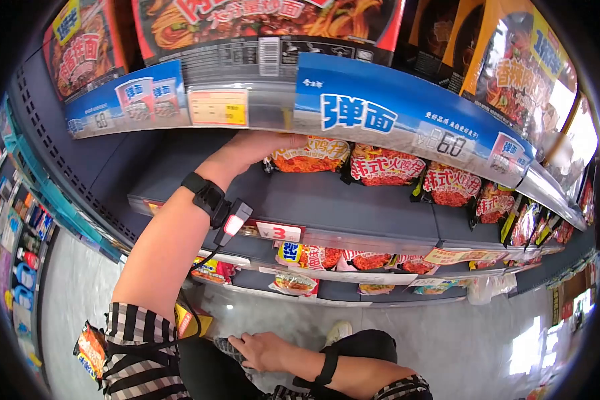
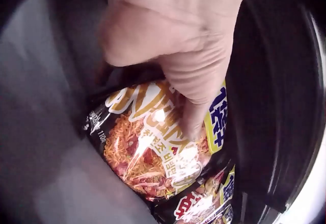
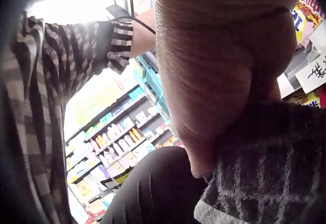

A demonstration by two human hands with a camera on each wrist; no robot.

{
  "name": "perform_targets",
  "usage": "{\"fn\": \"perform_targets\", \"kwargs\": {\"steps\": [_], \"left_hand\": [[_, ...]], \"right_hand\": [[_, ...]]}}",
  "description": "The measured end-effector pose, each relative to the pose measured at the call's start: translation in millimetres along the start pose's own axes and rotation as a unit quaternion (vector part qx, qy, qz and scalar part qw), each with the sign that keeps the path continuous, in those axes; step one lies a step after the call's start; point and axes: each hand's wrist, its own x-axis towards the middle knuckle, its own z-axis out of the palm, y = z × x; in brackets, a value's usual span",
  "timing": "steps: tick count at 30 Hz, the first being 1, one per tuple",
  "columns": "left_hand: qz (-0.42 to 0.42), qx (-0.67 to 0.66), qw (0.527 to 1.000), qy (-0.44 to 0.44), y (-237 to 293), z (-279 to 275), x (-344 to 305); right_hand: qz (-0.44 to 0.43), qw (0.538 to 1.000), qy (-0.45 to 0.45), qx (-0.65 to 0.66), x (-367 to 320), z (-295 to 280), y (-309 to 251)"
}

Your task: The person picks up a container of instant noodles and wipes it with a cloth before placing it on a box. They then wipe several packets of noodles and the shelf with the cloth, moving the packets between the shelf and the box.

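Low down, the right hand [image 1: 265, 351] keeps its grip unclear. The left hand [image 1: 257, 148] touches a glossy, black-edged noodle packet [image 2: 153, 157] (orange noodles pictured, gold lettering); whether it grips cannot be told. The packet leads its row's left end, behind the dark shelf's [image 1: 353, 207] front edge. Stocked racks [image 3: 122, 142] stand beyond.

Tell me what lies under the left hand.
Under the left hand is a glossy noodle packet, its noodle picture and lettering partly visible. The patch beneath the hand and anything behind the packet are covered.
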Motion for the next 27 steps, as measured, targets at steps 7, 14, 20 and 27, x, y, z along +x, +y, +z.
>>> {"fn": "perform_targets", "kwargs": {"steps": [7, 14, 20, 27], "left_hand": [[0.031, -0.128, 0.991, -0.025, -4.4, -2.1, 0.7], [-0.004, -0.142, 0.989, -0.047, -5.5, -3.6, 0.9], [0.011, -0.212, 0.977, -0.001, -6.3, 5.2, 1.7], [0.015, -0.153, 0.988, -0.032, -1.2, -6.3, 0.1]], "right_hand": [[-0.026, 0.998, 0.057, 0.011, -5.7, 11.0, 4.0], [-0.035, 0.997, 0.071, 0.001, -4.2, 10.5, 4.3], [-0.02, 0.998, 0.051, 0.018, -1.8, 13.4, 5.8], [-0.017, 0.999, 0.027, 0.01, -1.0, 4.5, -1.2]]}}
